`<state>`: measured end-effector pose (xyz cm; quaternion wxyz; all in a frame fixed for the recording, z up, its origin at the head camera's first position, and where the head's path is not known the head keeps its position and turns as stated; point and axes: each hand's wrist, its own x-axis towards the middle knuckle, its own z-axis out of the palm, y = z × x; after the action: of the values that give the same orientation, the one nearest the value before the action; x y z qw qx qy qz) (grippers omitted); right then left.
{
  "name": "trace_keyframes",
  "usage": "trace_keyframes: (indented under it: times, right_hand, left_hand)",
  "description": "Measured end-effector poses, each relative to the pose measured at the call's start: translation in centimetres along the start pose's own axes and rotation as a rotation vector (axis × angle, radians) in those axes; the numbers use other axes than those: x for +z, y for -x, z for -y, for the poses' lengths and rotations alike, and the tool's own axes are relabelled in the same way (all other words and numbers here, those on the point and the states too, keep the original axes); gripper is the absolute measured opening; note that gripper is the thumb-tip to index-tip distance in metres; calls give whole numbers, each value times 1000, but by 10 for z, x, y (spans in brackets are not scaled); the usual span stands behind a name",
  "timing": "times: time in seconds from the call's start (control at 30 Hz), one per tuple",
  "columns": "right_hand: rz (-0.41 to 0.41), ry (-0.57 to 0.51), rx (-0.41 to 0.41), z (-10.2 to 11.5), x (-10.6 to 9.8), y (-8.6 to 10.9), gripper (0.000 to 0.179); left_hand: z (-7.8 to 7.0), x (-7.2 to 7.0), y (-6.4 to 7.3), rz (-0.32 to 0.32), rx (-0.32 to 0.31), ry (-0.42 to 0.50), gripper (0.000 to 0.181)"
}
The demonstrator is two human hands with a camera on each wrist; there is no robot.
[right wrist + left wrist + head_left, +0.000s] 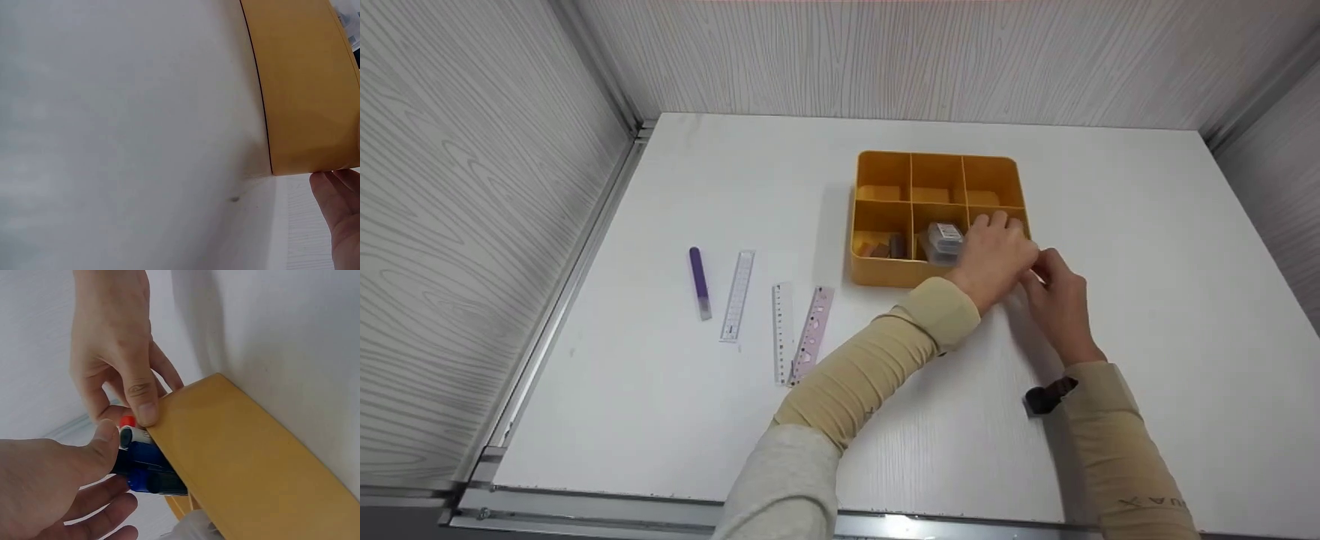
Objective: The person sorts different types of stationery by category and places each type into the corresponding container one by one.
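Note:
A yellow divided box (889, 271) stands on the table. My left hand (994, 251) reaches over its front right compartment. In the left wrist view, several markers (149, 455) with blue, dark, white and red ends stick up there, and my left hand's (62, 478) thumb and forefinger pinch the dark end of one. My right hand (1061, 296) grips the box's front right corner, thumb at the rim and fingers along the side wall; in the right wrist view the fingertips (332, 191) touch that wall. Clear plastic cases (945, 238) sit in the front middle compartment.
Small brown and dark pieces (889, 247) lie in the front left compartment. Left of the box lie a purple pen-like tool (699, 281), a clear ruler (738, 296), a white ruler (782, 330) and a pink ruler (814, 330). Panelled walls (930, 60) bound the table.

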<state>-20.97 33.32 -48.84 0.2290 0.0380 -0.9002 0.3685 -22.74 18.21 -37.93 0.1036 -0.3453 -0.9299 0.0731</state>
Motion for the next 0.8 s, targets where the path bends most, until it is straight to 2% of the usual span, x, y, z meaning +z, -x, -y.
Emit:
trace_keyframes:
  times: [0.2,0.47,0.6,0.8]
  right_hand:
    - [24,-13,27,2,-1,-1,19]
    - [22,-39,16,2,-1,0,15]
    - [11,-49,1,1,0,0,17]
    - [33,-47,46,4,-2,0,20]
  left_hand:
    - [2,5,-1,38,-15,38,26]
    - [3,10,5,-6,-32,32,28]
    - [7,6,10,-10,-23,51,30]
    - [22,-9,19,-33,-41,150,38]
